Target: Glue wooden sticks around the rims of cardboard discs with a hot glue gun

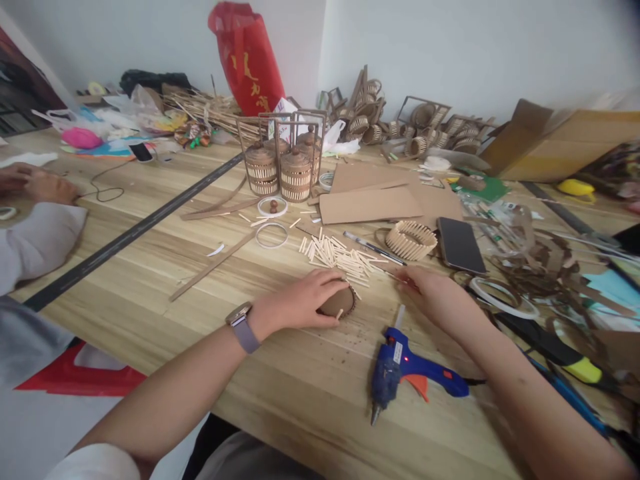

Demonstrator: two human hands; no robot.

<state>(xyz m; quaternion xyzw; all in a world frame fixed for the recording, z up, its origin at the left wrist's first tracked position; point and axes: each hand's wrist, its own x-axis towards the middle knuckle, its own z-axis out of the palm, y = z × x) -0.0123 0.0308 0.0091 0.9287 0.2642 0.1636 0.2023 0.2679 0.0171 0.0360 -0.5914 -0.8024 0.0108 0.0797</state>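
My left hand [313,298] curls round a small brown cardboard disc [336,303] with a ridged edge, which lies on the table. A short wooden stick [339,313] shows by my left fingertips at the disc's near edge. My right hand [419,285] is closed just right of a loose pile of short wooden sticks [335,257]; whatever its fingers grip is hidden. Beyond that hand lie a pen [367,245] and a ring of upright wooden sticks [411,241]. A blue glue gun [395,373] rests on its side between my forearms, its red light lit.
Lidded stick-walled baskets in a brown frame [295,170] stand at the back. Cardboard sheets [373,203], a phone [461,245], white tape rings [271,235] and paper strips [540,257] lie around. Another person's hands [47,185] are at the far left.
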